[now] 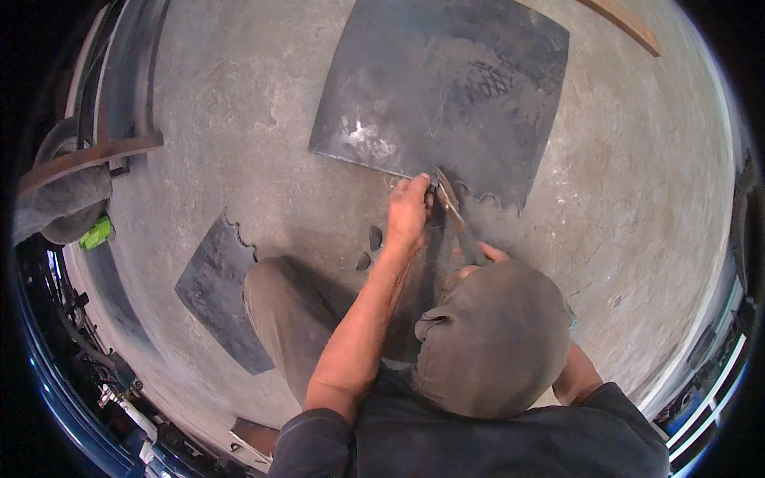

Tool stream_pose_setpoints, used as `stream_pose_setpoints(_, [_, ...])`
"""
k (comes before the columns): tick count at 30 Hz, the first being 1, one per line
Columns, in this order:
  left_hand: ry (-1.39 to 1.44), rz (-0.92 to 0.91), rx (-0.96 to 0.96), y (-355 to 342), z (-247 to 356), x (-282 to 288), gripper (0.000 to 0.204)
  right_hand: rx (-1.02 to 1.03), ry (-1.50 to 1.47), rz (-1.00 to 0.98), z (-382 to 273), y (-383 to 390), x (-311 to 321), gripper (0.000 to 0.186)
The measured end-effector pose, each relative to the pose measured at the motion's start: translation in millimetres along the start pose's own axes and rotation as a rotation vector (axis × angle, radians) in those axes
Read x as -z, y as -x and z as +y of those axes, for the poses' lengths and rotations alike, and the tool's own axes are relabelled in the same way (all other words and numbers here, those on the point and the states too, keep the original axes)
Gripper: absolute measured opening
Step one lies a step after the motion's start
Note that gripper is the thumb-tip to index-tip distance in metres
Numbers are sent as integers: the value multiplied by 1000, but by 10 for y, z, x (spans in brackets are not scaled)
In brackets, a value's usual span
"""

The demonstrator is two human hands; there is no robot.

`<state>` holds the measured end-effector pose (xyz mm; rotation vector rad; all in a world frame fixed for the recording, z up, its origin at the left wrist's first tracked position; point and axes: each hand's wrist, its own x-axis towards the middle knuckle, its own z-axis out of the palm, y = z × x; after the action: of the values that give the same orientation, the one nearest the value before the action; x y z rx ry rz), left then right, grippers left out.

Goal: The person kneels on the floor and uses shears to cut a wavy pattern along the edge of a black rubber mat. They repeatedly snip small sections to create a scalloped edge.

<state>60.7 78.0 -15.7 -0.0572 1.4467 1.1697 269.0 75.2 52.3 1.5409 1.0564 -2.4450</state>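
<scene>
A large dark metal sheet (446, 88) lies flat on the concrete floor ahead of me, its near edge cut into a scalloped line. My left hand (408, 211) grips that near edge. My right hand (486, 253) is mostly hidden behind my raised knee; it holds the handles of metal shears (449, 201), whose blades sit at the sheet's edge right beside my left hand. Two small curved offcuts (369, 247) lie on the floor below my left hand.
A smaller dark sheet piece (219, 291) with a scalloped edge lies to my left. A tyre (64, 199), a rusty bar (88, 159) and a green object (97, 233) sit at the far left. A wooden strip (625, 24) lies top right.
</scene>
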Motion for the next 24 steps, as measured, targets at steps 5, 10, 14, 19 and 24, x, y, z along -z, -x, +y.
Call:
stream_pose_setpoints(5, [-117,-59,69,-21,74,53,24,17,10,-43,109,-78,78,43])
stream_pose_setpoints(10, [-20,-94,61,-39,29,43,24,78,-200,66,210,-145,-187,56])
stream_pose_setpoints(14, [-57,-125,76,-78,42,113,25,95,-196,162,-60,-37,-410,57])
stream_pose_setpoints(19, [-86,-113,111,-78,127,179,26,-17,-53,21,-172,-19,-99,60])
stream_pose_setpoints(24, [-95,-174,127,-78,161,154,27,-21,-9,-71,-140,-75,350,63])
